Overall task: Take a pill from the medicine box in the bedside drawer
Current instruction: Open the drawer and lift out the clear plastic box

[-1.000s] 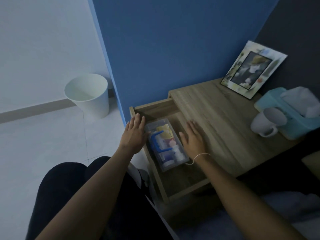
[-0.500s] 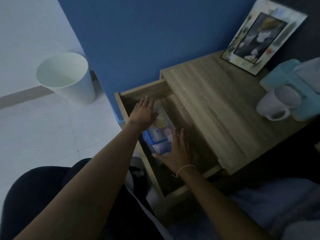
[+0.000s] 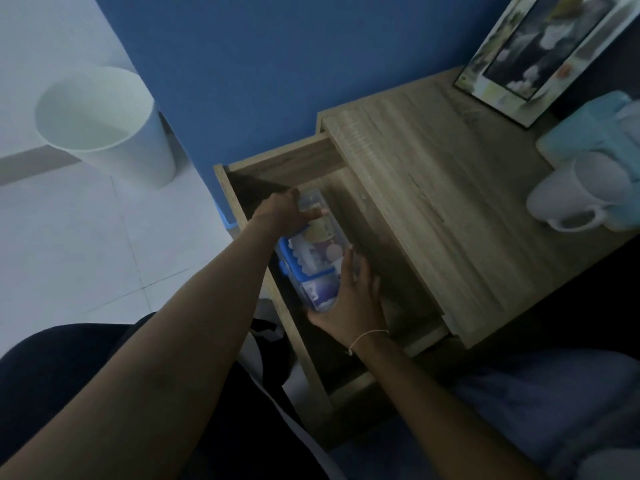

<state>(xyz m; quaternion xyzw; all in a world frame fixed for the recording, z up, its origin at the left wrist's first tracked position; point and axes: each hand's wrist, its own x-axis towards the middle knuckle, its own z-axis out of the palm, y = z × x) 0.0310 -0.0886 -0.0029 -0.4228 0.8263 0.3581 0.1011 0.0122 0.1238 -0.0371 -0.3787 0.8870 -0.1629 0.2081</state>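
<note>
A clear plastic medicine box (image 3: 317, 252) with a blue handle and clasp lies in the open wooden drawer (image 3: 294, 161) of the bedside table. Small packets and bottles show through its lid. My left hand (image 3: 282, 213) curls over the box's far end, fingers closed on it. My right hand (image 3: 349, 299) cups the near end, fingers along its right side. Both hands grip the box inside the drawer. No pill is visible on its own.
On the tabletop (image 3: 433, 188) stand a picture frame (image 3: 540, 53), a white mug (image 3: 581, 192) and a teal tissue box (image 3: 588, 133). A white waste bin (image 3: 104, 126) sits on the tiled floor at left. The blue wall rises behind the drawer.
Both hands went from flat beside the box to closing on its two ends. The view has tilted closer and lower over the drawer.
</note>
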